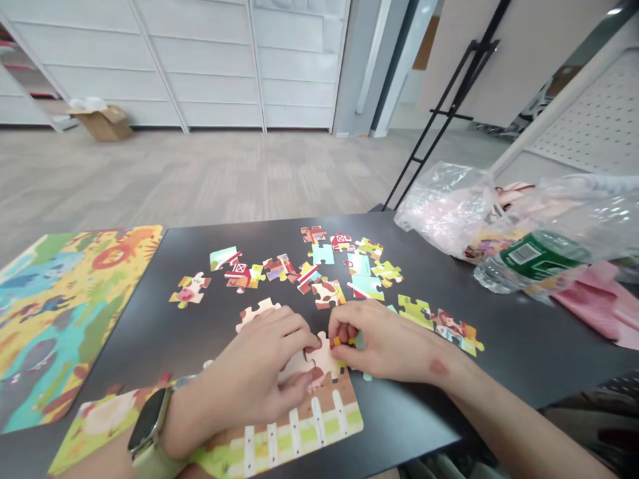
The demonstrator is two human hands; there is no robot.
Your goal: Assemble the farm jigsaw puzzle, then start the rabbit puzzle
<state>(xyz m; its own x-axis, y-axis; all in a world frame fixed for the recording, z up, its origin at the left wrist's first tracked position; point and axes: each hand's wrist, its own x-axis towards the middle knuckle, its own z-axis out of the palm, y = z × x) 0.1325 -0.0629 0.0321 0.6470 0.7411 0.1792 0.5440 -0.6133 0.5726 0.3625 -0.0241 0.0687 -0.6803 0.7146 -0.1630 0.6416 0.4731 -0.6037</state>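
A partly joined jigsaw puzzle [319, 429], with a white fence along its bottom edge, lies at the front of the dark table. My left hand [264, 366], a watch on its wrist, curls over its upper part. Thumb and index finger hold a pale puzzle piece at the joined section. My right hand [369, 336] pinches a small puzzle piece with yellow on it, largely hidden by the fingers. It is right beside a cream puzzle piece [324, 359] at the puzzle's upper right. Another piece [257, 311] lies just beyond my left hand.
Several loose pieces, including a cow-face piece [190, 290] and a barn piece [244, 275], are spread beyond my hands. A colourful picture board [74, 313] lies at left. A plastic bottle [539, 256], a clear bag [444, 206] and pink cloth [599, 299] occupy the right side.
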